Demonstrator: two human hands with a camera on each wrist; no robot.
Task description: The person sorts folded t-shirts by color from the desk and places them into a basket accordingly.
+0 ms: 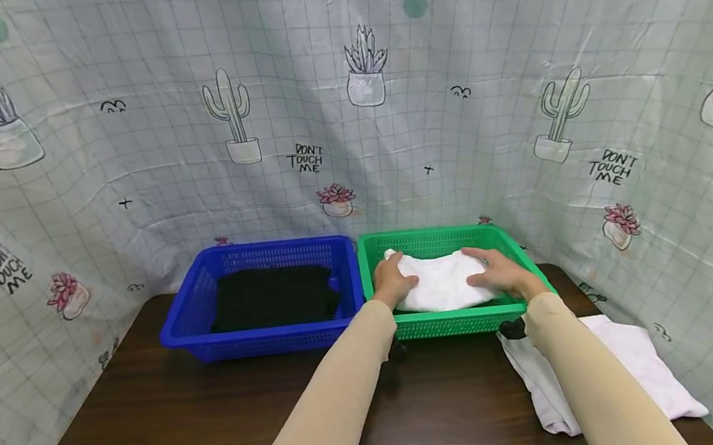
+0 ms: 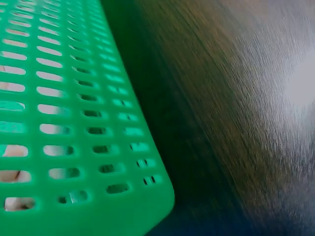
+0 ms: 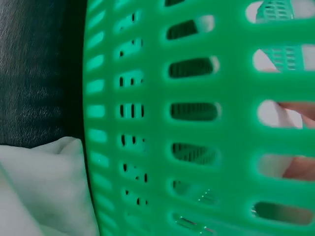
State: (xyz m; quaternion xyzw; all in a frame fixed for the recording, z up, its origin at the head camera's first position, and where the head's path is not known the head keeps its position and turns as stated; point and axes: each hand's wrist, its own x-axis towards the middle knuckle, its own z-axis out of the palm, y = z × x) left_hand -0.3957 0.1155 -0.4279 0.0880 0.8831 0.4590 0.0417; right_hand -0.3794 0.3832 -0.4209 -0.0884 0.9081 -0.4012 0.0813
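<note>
In the head view a folded white T-shirt [image 1: 440, 283], its curved neckline toward the back, lies within the green basket [image 1: 436, 327]. My left hand [image 1: 393, 282] grips its left edge, thumb over the cloth. At the opposite edge my right hand [image 1: 501, 273] holds the shirt between thumb and fingers. Both wrists reach over the basket's front rim. Through the slots in the right wrist view, parts of fingers [image 3: 299, 168] show beside white cloth. The left wrist view mostly shows the slotted green wall [image 2: 74, 118]; the cloth's underside is hidden.
A blue basket [image 1: 264, 342] holding folded black cloth [image 1: 272, 297] stands left of the green one. Another white garment [image 1: 634, 359] lies on the dark wooden table [image 1: 174, 423] at the right, partly under my right forearm. A patterned curtain [image 1: 347, 142] surrounds the back and sides.
</note>
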